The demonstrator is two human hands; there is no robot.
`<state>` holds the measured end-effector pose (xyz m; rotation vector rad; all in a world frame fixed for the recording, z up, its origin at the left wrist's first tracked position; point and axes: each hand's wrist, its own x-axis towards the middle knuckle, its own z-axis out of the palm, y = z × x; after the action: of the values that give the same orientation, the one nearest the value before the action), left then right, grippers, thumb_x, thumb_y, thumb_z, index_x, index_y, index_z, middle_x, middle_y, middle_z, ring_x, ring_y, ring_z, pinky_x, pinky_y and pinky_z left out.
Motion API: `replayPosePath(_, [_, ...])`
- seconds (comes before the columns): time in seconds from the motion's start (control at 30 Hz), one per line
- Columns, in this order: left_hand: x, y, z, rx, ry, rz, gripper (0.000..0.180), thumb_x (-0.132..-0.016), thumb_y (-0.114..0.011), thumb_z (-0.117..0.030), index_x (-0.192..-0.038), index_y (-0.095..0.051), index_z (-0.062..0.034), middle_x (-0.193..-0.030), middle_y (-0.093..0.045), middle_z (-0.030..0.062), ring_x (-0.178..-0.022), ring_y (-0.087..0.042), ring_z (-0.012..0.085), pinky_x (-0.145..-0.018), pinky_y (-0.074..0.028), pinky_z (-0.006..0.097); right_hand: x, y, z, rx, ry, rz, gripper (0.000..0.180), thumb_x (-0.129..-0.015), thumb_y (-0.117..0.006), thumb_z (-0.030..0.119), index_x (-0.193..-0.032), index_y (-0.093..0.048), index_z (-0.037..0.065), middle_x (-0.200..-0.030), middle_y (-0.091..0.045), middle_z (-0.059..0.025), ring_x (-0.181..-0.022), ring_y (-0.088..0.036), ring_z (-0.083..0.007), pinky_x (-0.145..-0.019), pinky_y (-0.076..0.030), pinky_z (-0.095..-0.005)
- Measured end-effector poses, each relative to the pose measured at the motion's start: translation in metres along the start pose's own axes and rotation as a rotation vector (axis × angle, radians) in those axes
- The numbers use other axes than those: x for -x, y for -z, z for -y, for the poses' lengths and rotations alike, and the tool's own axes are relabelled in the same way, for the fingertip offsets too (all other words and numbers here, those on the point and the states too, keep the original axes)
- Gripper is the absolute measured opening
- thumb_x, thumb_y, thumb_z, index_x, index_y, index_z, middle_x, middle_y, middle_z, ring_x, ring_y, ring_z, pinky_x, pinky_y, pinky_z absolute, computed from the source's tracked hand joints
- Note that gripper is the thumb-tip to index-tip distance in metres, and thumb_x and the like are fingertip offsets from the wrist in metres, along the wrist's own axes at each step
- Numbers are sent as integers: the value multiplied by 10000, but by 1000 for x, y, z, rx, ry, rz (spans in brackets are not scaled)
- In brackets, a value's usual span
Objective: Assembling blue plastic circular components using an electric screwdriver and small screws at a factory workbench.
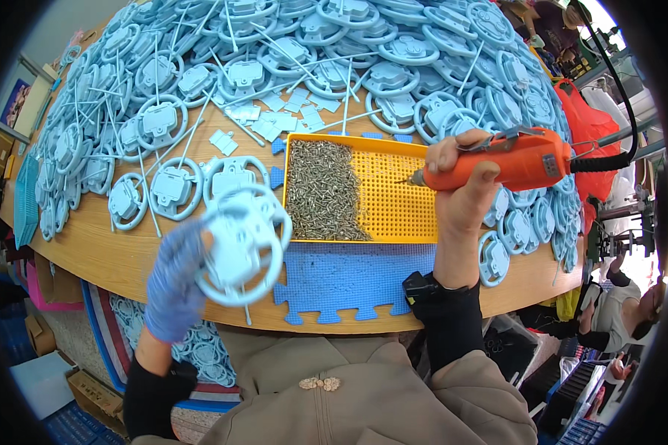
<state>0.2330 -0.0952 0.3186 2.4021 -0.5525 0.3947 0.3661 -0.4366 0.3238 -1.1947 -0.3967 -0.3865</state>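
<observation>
- Light-blue plastic wheel part (243, 246) – round rim w/ boxy hub, held up above the near table edge, tilted toward the camera, blurred.
- Left hand (177, 278), in a blue glove, clamped on the wheel part's left rim; thumb over the rim, fingers behind.
- Right hand (464, 185), bare, wrapped tight round an orange electric screwdriver (508, 163); bit points left, tip over the yellow tray (393, 215), can't tell if it touches.
- Black cable (616, 81) runs from the driver's rear up & to the right.
- Tray is a shallow perforated rectangle; heap of small metal screws (323, 189) fills its left half, right half bare.
- Blue foam mat (349, 278) w/ jigsaw edges lies under/just in front of the tray, near table edge.
- Wooden table (104, 252) curves round; far side & both flanks piled w/ many more blue wheel parts (289, 52), thin pale rods mixed in.
- Small flat blue plates (286, 111) scattered just behind the tray.
- Red bag (590, 126) beyond the table at right.
</observation>
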Motion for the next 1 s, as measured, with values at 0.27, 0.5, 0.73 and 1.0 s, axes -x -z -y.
replayPosePath(0.27, [63, -30, -20, -71, 128, 29, 648, -727, -736, -18, -1311, -484, -141, -1167, -562, 169, -1009, -572, 318, -833, -493, 367, -5, -2, -16, -32, 3, -9, 574, -778, -666, 570, -1002, -522, 61, -692, -527, -40, -640, -508, -167, -637, -417, -319])
replayPosePath(0.5, [39, -47, -58, -58, 19, 0, 525, -693, -632, -4, -1198, -572, -133, -1137, -574, 145, -950, -560, 312, -786, -464, 406, -9, 1, -26, -88, 47, -18, 507, -782, -732, 450, -977, -512, 36, -680, -553, -55, -600, -553, -173, -523, -469, -291])
replayPosePath(0.73, [15, -78, -87, -242, 12, 287, 582, -621, -651, -155, -1188, -559, -64, -1193, -536, 178, -1078, -502, 356, -921, -369, 486, -8, -1, -25, -46, 59, -6, 506, -790, -698, 496, -963, -521, 55, -686, -547, -47, -622, -542, -173, -597, -455, -316])
replayPosePath(1.0, [-8, -81, -106, -7, 77, 228, 821, -570, -775, -287, -1280, -470, -13, -1207, -524, 195, -1063, -509, 367, -931, -359, 509, -1, -24, 29, 46, 34, -38, 604, -782, -606, 631, -1006, -552, 72, -690, -519, -26, -628, -490, -162, -624, -413, -321])
